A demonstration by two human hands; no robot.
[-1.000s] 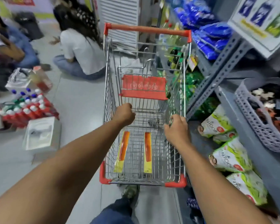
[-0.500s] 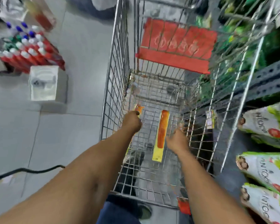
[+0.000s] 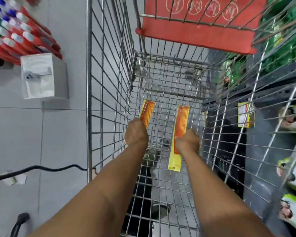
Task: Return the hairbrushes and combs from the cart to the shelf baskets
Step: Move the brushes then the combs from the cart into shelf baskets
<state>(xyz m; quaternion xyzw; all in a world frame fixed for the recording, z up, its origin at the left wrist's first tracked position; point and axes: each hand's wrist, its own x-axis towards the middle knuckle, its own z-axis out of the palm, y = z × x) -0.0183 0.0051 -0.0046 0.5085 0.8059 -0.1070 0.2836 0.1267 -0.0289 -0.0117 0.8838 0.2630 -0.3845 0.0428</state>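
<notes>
Deep in the cart (image 3: 109,82): left hand (image 3: 136,134) curled over the left comb (image 3: 147,113) at ten o'clock, right hand (image 3: 188,142) closing beside the right comb (image 3: 179,132); actual grip hidden. Probably light, stiff, slick-wrapped; best pinched mid-length across the card.

The wire cart (image 3: 109,82) carries two packaged orange combs (image 3: 180,122) side by side on its mesh bottom.

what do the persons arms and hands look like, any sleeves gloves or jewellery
Both forearms are bare right to the bottom edge of the view, with no sleeve showing. The left hand and the right hand wear no gloves. No watch, bracelet or ring shows on the parts in view, though the fingers are mostly curled out of sight.
</notes>
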